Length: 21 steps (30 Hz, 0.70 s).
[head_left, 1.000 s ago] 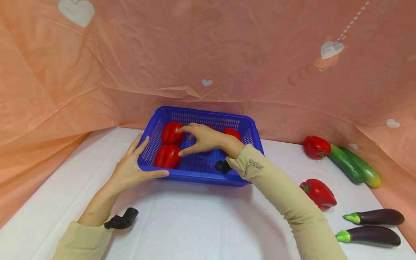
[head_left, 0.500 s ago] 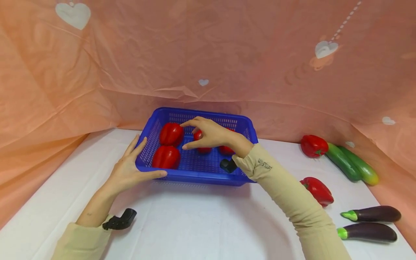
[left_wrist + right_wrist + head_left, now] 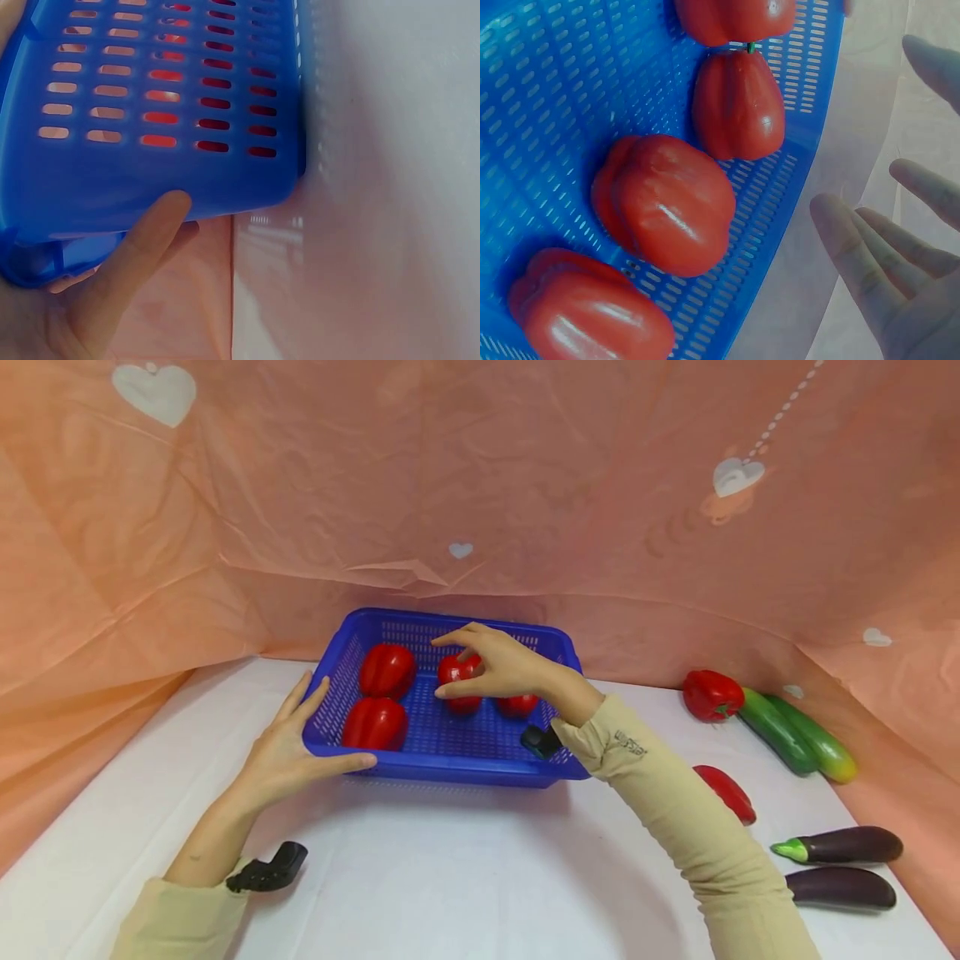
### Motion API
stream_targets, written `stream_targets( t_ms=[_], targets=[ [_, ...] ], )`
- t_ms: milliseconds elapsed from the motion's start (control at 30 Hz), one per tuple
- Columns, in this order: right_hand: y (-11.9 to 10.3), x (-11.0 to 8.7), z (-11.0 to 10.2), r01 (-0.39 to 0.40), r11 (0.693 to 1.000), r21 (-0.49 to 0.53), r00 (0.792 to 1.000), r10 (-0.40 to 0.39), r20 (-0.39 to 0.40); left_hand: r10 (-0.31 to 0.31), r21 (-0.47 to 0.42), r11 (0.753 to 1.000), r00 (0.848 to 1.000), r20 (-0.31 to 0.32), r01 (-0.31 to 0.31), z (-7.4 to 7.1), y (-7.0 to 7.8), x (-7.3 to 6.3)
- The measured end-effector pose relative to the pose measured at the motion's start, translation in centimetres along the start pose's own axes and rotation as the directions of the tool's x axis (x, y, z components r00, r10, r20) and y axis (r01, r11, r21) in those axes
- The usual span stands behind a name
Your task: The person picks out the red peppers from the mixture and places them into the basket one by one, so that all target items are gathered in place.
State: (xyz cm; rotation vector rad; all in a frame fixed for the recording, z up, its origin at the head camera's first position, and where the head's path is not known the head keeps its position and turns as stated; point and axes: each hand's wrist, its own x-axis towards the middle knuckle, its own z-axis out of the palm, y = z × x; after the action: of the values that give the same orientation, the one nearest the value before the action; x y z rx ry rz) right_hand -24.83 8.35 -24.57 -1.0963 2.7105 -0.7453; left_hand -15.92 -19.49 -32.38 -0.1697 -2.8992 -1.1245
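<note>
A blue plastic basket (image 3: 465, 766) holds several red bell peppers. One bell pepper (image 3: 387, 670) lies at its back left, another bell pepper (image 3: 375, 724) in front of that. A bell pepper (image 3: 454, 670) near the middle and a bell pepper (image 3: 517, 707) towards the right are partly hidden by my right hand. My left hand (image 3: 281, 760) spreads over the basket's left front corner, its straight thumb (image 3: 154, 232) touching the outside of the basket. Above the basket, my right hand (image 3: 504, 664) hovers with fingers apart and nothing held; the right wrist view shows the peppers beneath it.
On the white table (image 3: 427, 877), to the right, lie a red bell pepper (image 3: 712, 695), two green cucumbers (image 3: 776, 731), another bell pepper (image 3: 726, 795) partly behind my sleeve, and two eggplants (image 3: 851, 845). An orange-pink cloth (image 3: 525, 568) hangs behind the basket.
My right hand has moved right and slightly up, away from the two left peppers, uncovering more of the middle one. My left hand stays at the basket corner. The head view has shifted slightly.
</note>
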Motion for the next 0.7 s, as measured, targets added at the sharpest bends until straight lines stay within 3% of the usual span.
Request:
stream_targets(
  t_ms=[300,700],
  targets=[
    [0.6,-1.3,-0.5,-0.012,1.000,-0.023,1.000,0.012,-0.021,0.010,-0.025,1.000,1.000,0.001,-0.010,0.0,-0.3,0.1],
    [1.5,-3.1,-0.6,-0.013,0.999,-0.036,0.996,0.010,-0.087,0.004,-0.019,1.000,1.000,0.002,-0.004,-1.1,-1.1,-0.1]
  ],
)
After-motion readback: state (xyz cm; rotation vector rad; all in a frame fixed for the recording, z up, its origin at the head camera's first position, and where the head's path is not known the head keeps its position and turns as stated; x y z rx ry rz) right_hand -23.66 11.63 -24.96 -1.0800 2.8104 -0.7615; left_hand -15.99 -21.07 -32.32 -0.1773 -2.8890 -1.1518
